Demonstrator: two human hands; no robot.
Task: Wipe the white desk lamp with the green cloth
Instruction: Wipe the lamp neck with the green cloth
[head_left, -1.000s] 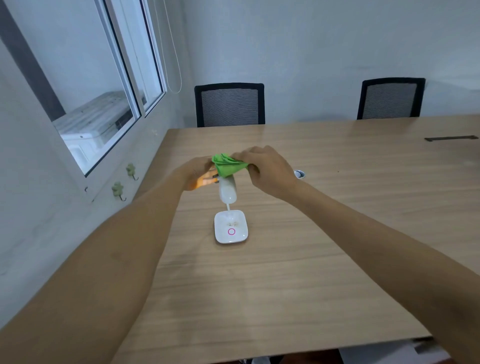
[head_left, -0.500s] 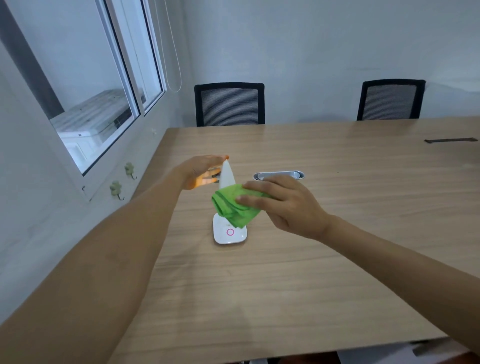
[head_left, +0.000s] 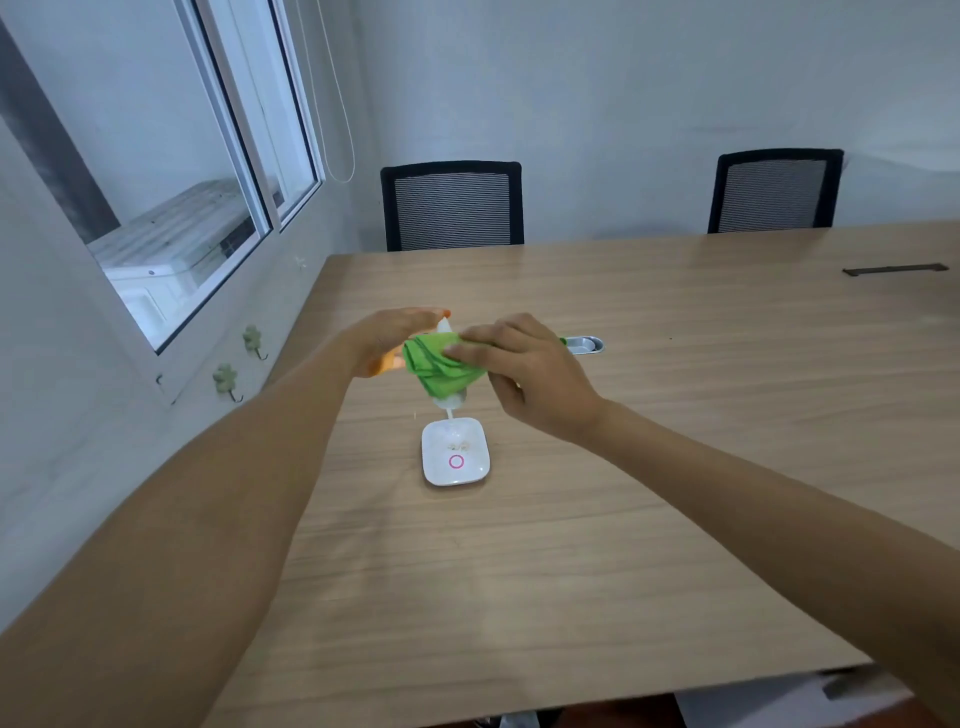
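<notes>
Right hand (head_left: 524, 374) presses the bunched green cloth (head_left: 441, 364) against the upper stem of the white lamp (head_left: 455, 457), fingers curled over the cloth and clamped on it. Left hand (head_left: 395, 340) is on the far side of the stem, palm toward it and fingers held together and fairly straight; it looks to be bracing the lamp rather than gripping, though the cloth hides the contact. Only the lamp's square base with its pink ring, a short piece of stem below the cloth, and the tip of its head (head_left: 584, 344) poking out past the right hand are visible. The base sits flat on the wooden table (head_left: 519, 571), near its left edge. Two chairs (head_left: 452, 208) stand at the far side, and a window (head_left: 171, 208) is on the left wall.
</notes>
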